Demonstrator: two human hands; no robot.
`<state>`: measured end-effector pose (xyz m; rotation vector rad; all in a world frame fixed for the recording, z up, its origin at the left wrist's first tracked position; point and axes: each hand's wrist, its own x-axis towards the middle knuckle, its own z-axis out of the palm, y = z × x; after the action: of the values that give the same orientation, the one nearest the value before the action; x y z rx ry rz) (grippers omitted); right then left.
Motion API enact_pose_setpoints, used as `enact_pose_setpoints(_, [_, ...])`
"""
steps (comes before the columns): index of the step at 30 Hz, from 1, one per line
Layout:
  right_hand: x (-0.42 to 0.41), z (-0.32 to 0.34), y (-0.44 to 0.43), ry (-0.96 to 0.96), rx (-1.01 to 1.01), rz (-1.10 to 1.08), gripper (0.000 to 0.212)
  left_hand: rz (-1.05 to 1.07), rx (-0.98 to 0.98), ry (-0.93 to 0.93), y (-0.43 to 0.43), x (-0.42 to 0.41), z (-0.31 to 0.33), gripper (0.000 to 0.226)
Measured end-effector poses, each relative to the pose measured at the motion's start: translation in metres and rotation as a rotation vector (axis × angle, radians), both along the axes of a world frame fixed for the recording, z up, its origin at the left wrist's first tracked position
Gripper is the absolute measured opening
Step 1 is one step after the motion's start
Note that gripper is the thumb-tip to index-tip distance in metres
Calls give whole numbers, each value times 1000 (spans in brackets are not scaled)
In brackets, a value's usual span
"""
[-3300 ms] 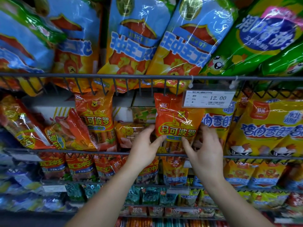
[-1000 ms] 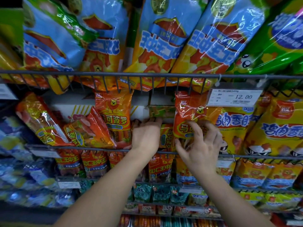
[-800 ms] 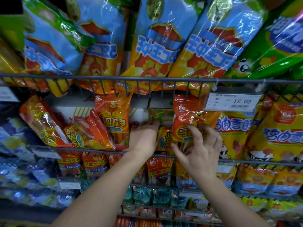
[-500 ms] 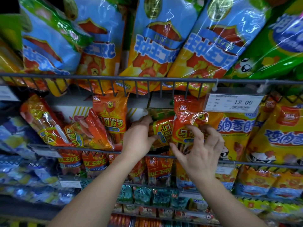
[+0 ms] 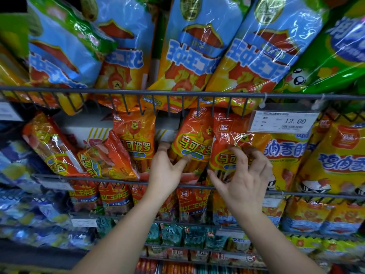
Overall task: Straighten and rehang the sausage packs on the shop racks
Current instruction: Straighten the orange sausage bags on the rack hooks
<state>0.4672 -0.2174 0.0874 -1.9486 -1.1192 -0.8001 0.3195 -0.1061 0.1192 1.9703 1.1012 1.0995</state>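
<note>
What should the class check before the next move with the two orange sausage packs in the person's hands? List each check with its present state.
1. Grip by left hand on middle orange pack: ok.
2. Hold by right hand on right orange pack: ok.
3. Middle orange pack hanging straight: not ok, tilted.
4. Its top hung from the rack: cannot tell.
5. Reading on price tag: ok.
6. Upright stance of leaning packs further left: not ok.

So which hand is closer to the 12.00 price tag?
Right. The right hand, pinching one orange pack, is below-left of the price tag; the left hand grips another pack farther left.
</note>
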Motion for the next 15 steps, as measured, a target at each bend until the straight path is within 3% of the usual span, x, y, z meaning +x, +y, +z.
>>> enact_pose_setpoints(15, [-4,7,1,8,-111,-65,80,-90,-363,-244,9,3,-25,48])
